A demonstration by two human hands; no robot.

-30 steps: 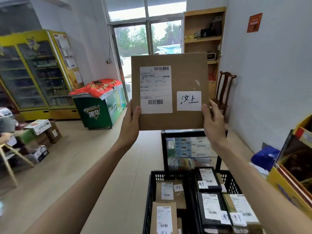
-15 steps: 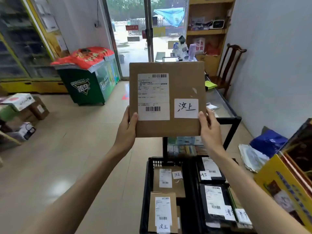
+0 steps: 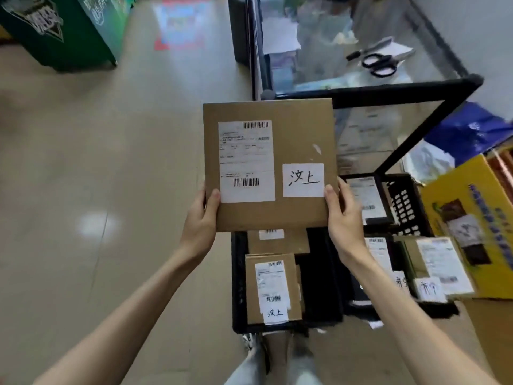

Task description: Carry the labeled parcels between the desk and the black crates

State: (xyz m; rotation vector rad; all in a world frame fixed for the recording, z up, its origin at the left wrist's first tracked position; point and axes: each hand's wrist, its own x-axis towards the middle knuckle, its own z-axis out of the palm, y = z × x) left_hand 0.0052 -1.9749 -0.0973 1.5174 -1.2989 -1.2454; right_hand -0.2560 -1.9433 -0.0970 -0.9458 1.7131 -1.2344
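Parcel point(image 3: 268, 165), flat and brown, is hanging over the near-left black crate point(image 3: 238, 284), left hand point(image 3: 200, 222) and right hand point(image 3: 342, 218) each pinching a lower corner. Several labelled parcels are already lying in both crates; the glass tabletop point(image 3: 361, 51) is apparently carrying none.

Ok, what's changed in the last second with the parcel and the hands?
The view has tipped down from the doorway to the crate, and the cardboard parcel now hangs over it, lower than before. Nothing was let go: the left hand and right hand still grip its bottom corners, label facing up.
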